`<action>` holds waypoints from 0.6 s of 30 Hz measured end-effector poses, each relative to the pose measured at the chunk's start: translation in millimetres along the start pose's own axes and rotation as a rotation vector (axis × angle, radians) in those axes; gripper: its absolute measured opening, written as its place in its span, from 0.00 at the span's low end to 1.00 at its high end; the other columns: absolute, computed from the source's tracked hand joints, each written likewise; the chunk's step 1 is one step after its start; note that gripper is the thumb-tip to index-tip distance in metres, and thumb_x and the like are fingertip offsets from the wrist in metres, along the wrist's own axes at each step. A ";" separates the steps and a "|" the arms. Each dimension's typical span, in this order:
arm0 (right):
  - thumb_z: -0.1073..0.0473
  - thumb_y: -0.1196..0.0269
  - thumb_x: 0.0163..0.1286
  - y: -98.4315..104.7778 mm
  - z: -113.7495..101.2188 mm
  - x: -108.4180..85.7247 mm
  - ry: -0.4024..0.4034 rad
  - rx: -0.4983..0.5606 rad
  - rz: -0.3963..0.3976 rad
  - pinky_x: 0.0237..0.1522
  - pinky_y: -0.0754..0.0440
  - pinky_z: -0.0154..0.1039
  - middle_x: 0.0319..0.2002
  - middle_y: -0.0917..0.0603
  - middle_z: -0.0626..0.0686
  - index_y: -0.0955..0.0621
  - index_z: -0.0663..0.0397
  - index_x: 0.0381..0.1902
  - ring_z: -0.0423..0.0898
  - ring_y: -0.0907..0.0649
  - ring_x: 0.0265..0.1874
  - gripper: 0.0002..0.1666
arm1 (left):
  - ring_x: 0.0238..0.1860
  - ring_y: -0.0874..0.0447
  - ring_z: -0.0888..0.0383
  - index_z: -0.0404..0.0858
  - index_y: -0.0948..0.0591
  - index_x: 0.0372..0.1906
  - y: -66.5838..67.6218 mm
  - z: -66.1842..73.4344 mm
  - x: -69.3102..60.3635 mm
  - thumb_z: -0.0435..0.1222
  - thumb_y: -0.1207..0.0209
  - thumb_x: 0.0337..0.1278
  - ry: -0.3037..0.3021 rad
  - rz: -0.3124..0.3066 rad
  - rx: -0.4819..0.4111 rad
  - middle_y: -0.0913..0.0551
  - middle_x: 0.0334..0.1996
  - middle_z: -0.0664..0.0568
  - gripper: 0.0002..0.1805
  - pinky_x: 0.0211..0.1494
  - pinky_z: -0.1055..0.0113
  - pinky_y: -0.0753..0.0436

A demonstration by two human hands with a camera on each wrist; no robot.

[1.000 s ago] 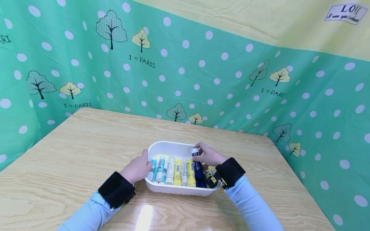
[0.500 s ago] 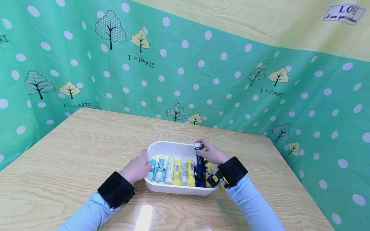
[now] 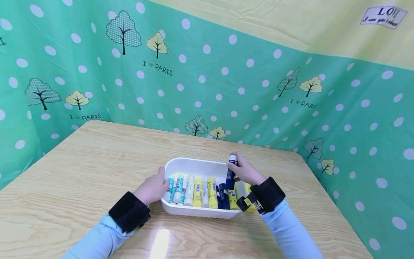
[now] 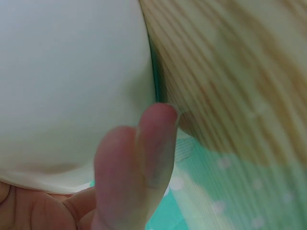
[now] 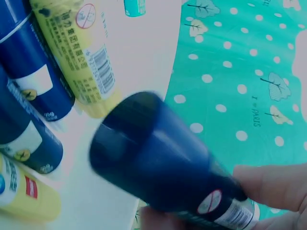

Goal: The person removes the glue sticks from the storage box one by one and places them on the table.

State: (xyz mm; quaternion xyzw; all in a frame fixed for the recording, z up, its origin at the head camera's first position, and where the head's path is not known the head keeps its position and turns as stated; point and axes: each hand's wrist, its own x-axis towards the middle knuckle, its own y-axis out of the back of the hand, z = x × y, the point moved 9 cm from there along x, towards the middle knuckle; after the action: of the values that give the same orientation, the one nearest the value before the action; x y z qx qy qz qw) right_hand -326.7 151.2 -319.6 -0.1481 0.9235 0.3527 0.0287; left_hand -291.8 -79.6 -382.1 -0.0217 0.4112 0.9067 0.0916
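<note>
The blue stick [image 3: 231, 176] is held aloft over the right end of the tray [image 3: 194, 164], tilted, white cap uppermost, apart from the sticks below. The right hand [image 3: 247, 169] has thumb and fingers closed in a pinch near the capped end. In the tray lies a row: teal sticks [image 3: 179, 189] at left, then a white stick [image 3: 189, 190], yellow sticks [image 3: 212, 194] and other blue sticks [image 3: 224, 196]. The left hand [image 3: 151, 187] grips the tray's left end.

Progress: one stick is off the row; its placing is outstanding. Most visible sticks lie in the tray; whether this one is entering or leaving cannot be determined. A yellow item [image 3: 251, 208] appears outside the tray's right end, largely hidden by the wrist. The tray rests on the worktop [image 3: 113, 154], before a green cloth [image 3: 200, 97].
</note>
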 end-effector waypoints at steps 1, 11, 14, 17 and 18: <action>0.58 0.57 0.67 1.5 1.8 -1.3 -0.007 0.013 0.000 0.32 0.22 0.45 0.45 0.33 0.66 0.48 0.55 0.60 0.54 0.24 0.38 0.26 | 0.17 0.31 0.56 0.25 0.48 0.55 -0.3 0.0 0.0 0.34 0.60 0.55 0.000 0.000 0.000 0.28 0.23 0.44 0.25 0.19 0.68 0.34; 0.54 0.61 0.68 23.4 15.9 -17.2 -0.054 -0.003 0.001 0.28 0.22 0.45 0.55 0.41 0.70 0.60 0.55 0.65 0.61 0.27 0.44 0.33 | 0.18 0.30 0.56 0.25 0.48 0.55 -1.6 0.6 -1.2 0.34 0.60 0.55 0.004 -0.005 -0.013 0.27 0.25 0.43 0.25 0.19 0.68 0.34; 0.54 0.59 0.67 27.7 27.0 -20.8 -0.081 -0.032 -0.012 0.26 0.22 0.45 0.55 0.41 0.71 0.61 0.56 0.65 0.58 0.26 0.41 0.35 | 0.17 0.30 0.56 0.25 0.48 0.55 -1.0 0.9 -1.8 0.34 0.60 0.55 0.005 -0.006 -0.011 0.27 0.25 0.43 0.25 0.19 0.68 0.34; 0.55 0.58 0.66 29.8 40.8 -23.5 -0.115 -0.038 -0.022 0.27 0.22 0.46 0.55 0.41 0.70 0.61 0.57 0.65 0.58 0.26 0.41 0.37 | 0.17 0.31 0.56 0.25 0.49 0.55 -0.2 1.1 -2.3 0.34 0.60 0.55 0.004 -0.005 -0.009 0.27 0.24 0.43 0.25 0.19 0.68 0.34; 0.55 0.57 0.66 30.1 45.7 -24.2 -0.125 -0.036 -0.025 0.27 0.22 0.46 0.55 0.41 0.71 0.62 0.58 0.65 0.58 0.26 0.42 0.38 | 0.17 0.31 0.56 0.25 0.48 0.55 0.0 0.9 -2.5 0.34 0.60 0.55 0.004 -0.004 -0.006 0.27 0.24 0.43 0.25 0.19 0.68 0.34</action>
State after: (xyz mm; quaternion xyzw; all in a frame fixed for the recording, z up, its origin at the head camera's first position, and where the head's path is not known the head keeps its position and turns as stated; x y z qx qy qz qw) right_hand -314.8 208.8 -330.7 -0.1376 0.9115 0.3774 0.0882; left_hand -289.3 -79.3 -381.3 -0.0248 0.4084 0.9078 0.0923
